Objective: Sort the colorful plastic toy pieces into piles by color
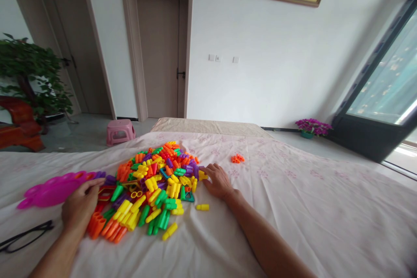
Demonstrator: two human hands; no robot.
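A heap of plastic bullet-shaped building pieces [153, 189] in yellow, orange, green, purple and red lies on the bedsheet in front of me. My left hand [81, 204] is at the heap's left edge, fingers bent together near some purple pieces [110, 179]. What sits between these fingertips, if anything, is hidden. Across the heap, at its right edge, my right hand [217, 180] has its fingers closed on a yellow building piece [202, 175]. Two loose yellow pieces [202, 207] lie closer to me. A magenta plastic tray [54, 191] rests beside my left hand, with a few pieces at its right end.
A small orange cluster [237, 158] lies apart on the patterned sheet [293, 200]. Black eyeglasses [28, 235] are at the lower left. Beyond the bed stand a pink stool [120, 132], a leafy plant [31, 74], a wooden chair [19, 124] and potted magenta flowers [312, 127].
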